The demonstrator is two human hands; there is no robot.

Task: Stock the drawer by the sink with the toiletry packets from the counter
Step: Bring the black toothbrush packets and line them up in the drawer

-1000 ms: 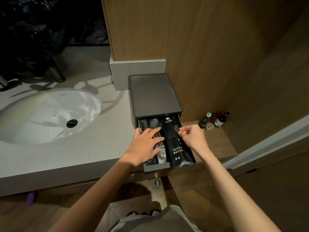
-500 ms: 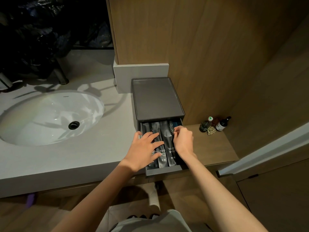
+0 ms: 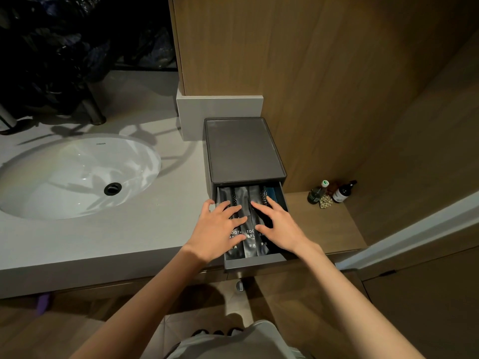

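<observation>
Packets point(image 3: 251, 229) lie side by side in the pulled-out drawer point(image 3: 255, 263), long black sleeves running front to back, "TOOTH BRUSH" lettering toward the drawer's front edge. At least three show; a bluish one sits against the right wall, mostly hidden.

Your left hand point(image 3: 220, 229) lies flat on the left packets, fingers spread, gripping nothing. Your right hand point(image 3: 280, 226) is also open and splayed, palm down over the right packets, nothing pinched that you can see. Flat palms suggest you are pressing the row level so the drawer can slide under the box top point(image 3: 243, 149).

Drawer box stands at the right end of the counter point(image 3: 160, 229), its back toward the wall corner, the sink point(image 3: 75, 174) well to its left. No loose packets show on the counter, so stocking looks close to done.

Small bottles point(image 3: 333, 193) stand on the lower shelf to the right, apart from the drawer.
</observation>
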